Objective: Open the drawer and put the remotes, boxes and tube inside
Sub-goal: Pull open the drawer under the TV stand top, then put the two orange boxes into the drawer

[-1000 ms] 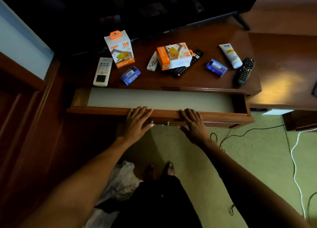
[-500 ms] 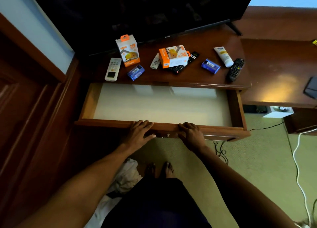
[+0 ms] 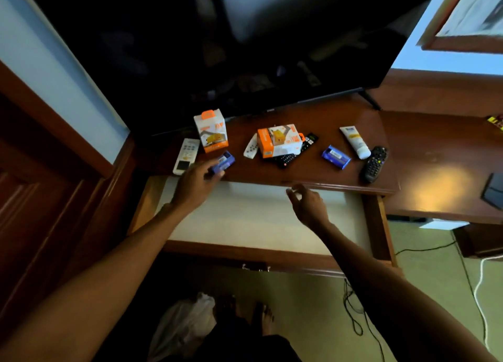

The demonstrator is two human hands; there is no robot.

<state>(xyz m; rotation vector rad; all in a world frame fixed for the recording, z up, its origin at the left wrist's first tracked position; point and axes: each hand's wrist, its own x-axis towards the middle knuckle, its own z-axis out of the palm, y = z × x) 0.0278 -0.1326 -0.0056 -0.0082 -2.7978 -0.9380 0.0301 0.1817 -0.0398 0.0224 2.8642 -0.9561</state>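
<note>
The drawer [image 3: 246, 253] stands pulled out, its pale bottom bare. On the tabletop above lie a white remote [image 3: 186, 156], an upright orange-and-white box [image 3: 211, 130], a small white remote [image 3: 251, 147], an orange box on its side [image 3: 279, 141] over a black remote [image 3: 309, 141], a blue box [image 3: 336, 157], a white tube [image 3: 355, 141] and another black remote [image 3: 374, 163]. My left hand [image 3: 194, 183] has its fingers closed on the near end of a small blue box [image 3: 226, 160] that rests on the tabletop edge. My right hand [image 3: 307, 203] hovers over the drawer, loosely curled and holding nothing.
A large dark TV [image 3: 245, 48] stands at the back of the tabletop. A lower desk to the right carries a dark flat object [image 3: 494, 190]. Black cables [image 3: 353, 307] and a white cable [image 3: 481, 293] lie on the carpet; a plastic bag [image 3: 182, 326] sits by my feet.
Both hands have left the drawer front. My left hand reached up and closed on the small blue box; my right hand rose over the open drawer. The view tilted upward.
</note>
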